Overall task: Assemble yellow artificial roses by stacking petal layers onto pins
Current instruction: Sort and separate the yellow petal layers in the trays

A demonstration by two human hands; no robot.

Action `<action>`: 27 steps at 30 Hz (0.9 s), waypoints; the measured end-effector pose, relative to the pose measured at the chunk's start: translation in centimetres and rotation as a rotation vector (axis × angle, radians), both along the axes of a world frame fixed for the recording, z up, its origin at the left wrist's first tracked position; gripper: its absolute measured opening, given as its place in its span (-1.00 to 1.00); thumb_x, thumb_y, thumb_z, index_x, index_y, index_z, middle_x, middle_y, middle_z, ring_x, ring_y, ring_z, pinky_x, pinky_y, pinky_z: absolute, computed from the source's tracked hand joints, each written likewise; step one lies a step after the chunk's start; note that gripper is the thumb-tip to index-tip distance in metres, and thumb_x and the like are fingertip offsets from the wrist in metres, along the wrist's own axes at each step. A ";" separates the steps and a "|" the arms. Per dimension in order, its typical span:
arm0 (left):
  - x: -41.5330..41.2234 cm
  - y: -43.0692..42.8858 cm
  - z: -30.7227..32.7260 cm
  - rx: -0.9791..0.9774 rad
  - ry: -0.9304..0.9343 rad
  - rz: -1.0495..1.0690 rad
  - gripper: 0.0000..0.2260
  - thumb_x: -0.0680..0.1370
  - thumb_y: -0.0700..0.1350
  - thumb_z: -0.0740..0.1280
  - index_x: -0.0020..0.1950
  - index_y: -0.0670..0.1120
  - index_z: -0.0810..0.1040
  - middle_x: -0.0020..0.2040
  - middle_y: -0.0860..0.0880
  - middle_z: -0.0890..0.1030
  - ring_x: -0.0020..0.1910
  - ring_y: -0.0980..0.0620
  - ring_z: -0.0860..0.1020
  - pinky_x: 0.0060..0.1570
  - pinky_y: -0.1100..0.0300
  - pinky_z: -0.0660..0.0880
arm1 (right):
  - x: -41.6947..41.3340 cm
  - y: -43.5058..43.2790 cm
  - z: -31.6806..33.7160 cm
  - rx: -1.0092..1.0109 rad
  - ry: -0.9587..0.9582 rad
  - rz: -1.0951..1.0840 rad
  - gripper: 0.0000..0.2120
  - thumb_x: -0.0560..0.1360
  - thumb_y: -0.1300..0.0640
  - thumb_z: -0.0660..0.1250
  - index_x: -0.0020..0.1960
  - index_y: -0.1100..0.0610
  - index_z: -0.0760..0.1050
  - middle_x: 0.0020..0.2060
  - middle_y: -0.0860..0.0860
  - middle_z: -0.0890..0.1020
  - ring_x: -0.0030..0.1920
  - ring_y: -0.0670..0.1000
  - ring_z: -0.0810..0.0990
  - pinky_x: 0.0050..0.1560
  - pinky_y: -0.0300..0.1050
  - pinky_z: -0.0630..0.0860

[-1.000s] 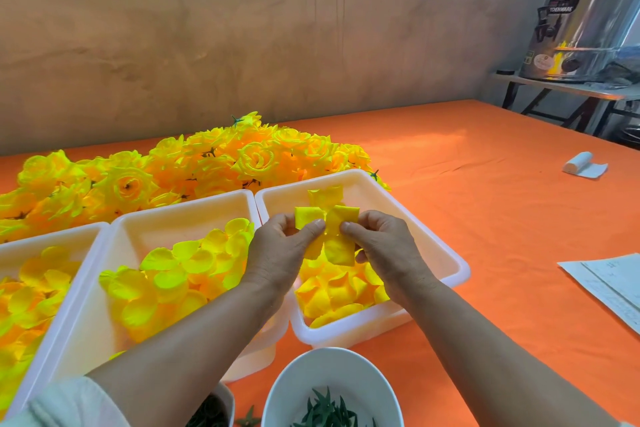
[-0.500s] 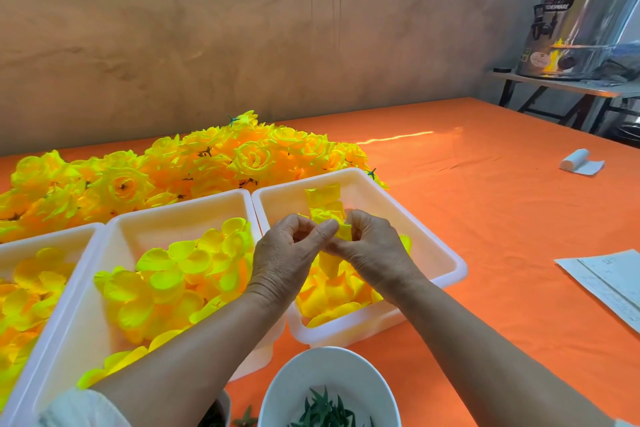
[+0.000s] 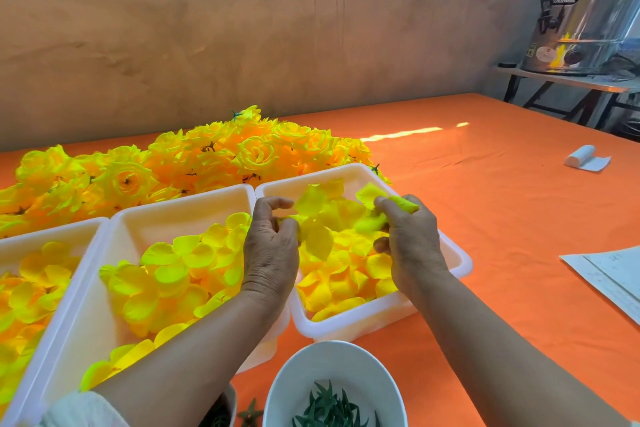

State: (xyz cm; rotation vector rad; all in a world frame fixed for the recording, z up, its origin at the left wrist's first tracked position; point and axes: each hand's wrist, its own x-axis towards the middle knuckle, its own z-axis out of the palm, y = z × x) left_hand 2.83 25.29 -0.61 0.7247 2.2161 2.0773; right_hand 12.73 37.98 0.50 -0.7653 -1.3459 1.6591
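My left hand [image 3: 270,246] pinches a yellow petal layer [image 3: 318,218] by its edge above the right white tray [image 3: 460,260]. A little to the right, my right hand [image 3: 408,239] grips a rolled yellow petal piece [image 3: 398,206]. Both hands hover over the loose small petals [image 3: 346,274] in that tray. The middle tray [image 3: 138,215] holds larger yellow-green petals [image 3: 173,270], and the left tray [image 3: 52,229] holds more yellow petals. A heap of finished yellow roses [image 3: 194,163] lies behind the trays. No pin is visible in my fingers.
A white bowl [image 3: 304,367] with dark green calyx pieces stands at the near edge, and one green piece [image 3: 250,414] lies beside it. Papers [image 3: 609,274] lie at the right on the orange tablecloth. A white roll [image 3: 585,158] sits far right. A metal urn [image 3: 585,7] stands on a side table.
My hands, joined on one petal piece before, have moved apart. The left now holds an open petal layer and the right holds a rolled piece further right.
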 end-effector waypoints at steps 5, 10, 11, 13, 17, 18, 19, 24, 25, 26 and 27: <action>-0.4 0.1 -0.3 0.043 -0.042 0.037 -0.74 0.56 -0.26 0.21 -0.07 0.14 0.43 -0.31 0.01 0.47 -0.33 -0.03 0.45 -0.35 0.15 0.38 | -0.1 0.8 -0.2 -0.096 0.072 -0.229 -0.82 0.43 0.24 0.30 -0.30 0.06 0.39 -0.52 -0.01 0.49 -0.63 -0.03 0.37 -0.63 -0.25 0.26; -0.2 0.1 -0.2 0.017 -0.039 -0.002 -0.86 0.58 -0.07 0.33 0.07 0.00 0.40 -0.20 0.01 0.52 -0.29 0.03 0.61 -0.27 0.17 0.48 | -0.8 1.1 -0.5 0.004 -0.030 -0.262 -0.82 0.49 0.04 0.38 -0.20 0.08 0.43 -0.44 -0.04 0.52 -0.58 -0.07 0.47 -0.55 -0.18 0.43; -0.2 0.1 -0.1 0.002 -0.030 -0.020 -0.82 0.57 -0.03 0.35 0.09 0.01 0.39 -0.16 0.03 0.53 -0.30 0.08 0.64 -0.27 0.21 0.48 | -1.1 1.0 -0.6 0.012 -0.083 -0.205 -0.77 0.49 -0.04 0.39 -0.15 0.10 0.44 -0.41 -0.03 0.52 -0.57 -0.08 0.49 -0.48 -0.12 0.49; 0.0 0.0 0.1 -0.021 -0.013 -0.049 -0.79 0.56 0.00 0.35 0.13 0.06 0.39 -0.11 0.09 0.56 -0.32 0.17 0.66 -0.30 0.27 0.48 | -1.4 0.9 -0.6 -0.004 -0.158 -0.039 -0.62 0.48 -0.15 0.39 -0.03 0.17 0.46 -0.35 -0.01 0.51 -0.47 -0.07 0.54 -0.26 0.00 0.58; 0.5 0.1 0.3 -0.083 0.020 -0.075 -0.76 0.60 -0.06 0.30 0.21 0.16 0.35 -0.17 0.06 0.63 -0.31 0.19 0.65 -0.37 0.43 0.46 | -1.5 0.7 -0.5 0.118 -0.445 0.205 -0.76 0.55 -0.07 0.31 0.01 0.11 0.52 -0.10 0.09 0.59 -0.12 0.05 0.62 0.03 0.03 0.62; 0.5 0.1 0.3 -0.087 0.016 -0.076 -0.76 0.61 -0.08 0.29 0.22 0.14 0.35 -0.18 0.02 0.64 -0.31 0.16 0.66 -0.33 0.40 0.48 | -1.2 0.8 -0.4 0.234 -0.549 0.213 -0.84 0.54 0.00 0.30 0.00 0.08 0.55 -0.06 0.09 0.62 -0.07 0.08 0.63 0.06 0.07 0.60; 0.6 0.1 0.4 -0.084 0.007 -0.071 -0.78 0.61 -0.10 0.28 0.22 0.10 0.36 -0.19 0.00 0.64 -0.30 0.13 0.65 -0.29 0.33 0.49 | -1.0 0.9 -0.4 0.389 -0.661 0.228 -0.87 0.52 0.05 0.31 0.00 0.06 0.57 -0.04 0.08 0.65 -0.02 0.11 0.63 0.05 0.06 0.58; 0.6 0.0 0.3 -0.052 -0.037 -0.043 -0.84 0.60 -0.18 0.25 0.16 0.00 0.40 -0.24 0.03 0.63 -0.39 0.18 0.59 -0.18 0.17 0.52 | -1.0 -0.3 -1.1 0.911 -1.141 0.447 -0.66 0.47 0.02 0.35 0.24 0.00 0.53 0.16 0.05 0.60 0.20 0.09 0.53 0.03 -0.12 0.44; 0.6 0.0 0.3 -0.056 -0.039 -0.047 -0.84 0.60 -0.19 0.25 0.15 0.00 0.40 -0.23 0.02 0.63 -0.42 0.21 0.58 -0.19 0.17 0.52 | -1.1 -0.6 -1.5 0.992 -1.198 0.450 -0.64 0.47 0.03 0.36 0.26 0.02 0.51 0.17 0.08 0.58 0.21 0.12 0.52 0.07 -0.08 0.46; 0.6 0.0 0.3 -0.062 -0.041 -0.051 -0.83 0.59 -0.20 0.26 0.14 0.00 0.41 -0.22 0.00 0.64 -0.43 0.22 0.57 -0.19 0.16 0.52 | -1.3 -0.7 -1.8 1.071 -1.235 0.443 -0.64 0.46 0.06 0.37 0.25 0.04 0.51 0.16 0.10 0.56 0.21 0.14 0.51 0.09 -0.04 0.47; 0.6 0.1 0.3 -0.071 -0.042 -0.055 -0.83 0.58 -0.22 0.27 0.13 0.00 0.42 -0.21 -0.02 0.64 -0.43 0.21 0.58 -0.18 0.14 0.53 | -1.4 -0.8 -2.0 1.128 -1.249 0.430 -0.66 0.46 0.09 0.37 0.23 0.05 0.52 0.13 0.12 0.54 0.19 0.16 0.51 0.09 -0.02 0.48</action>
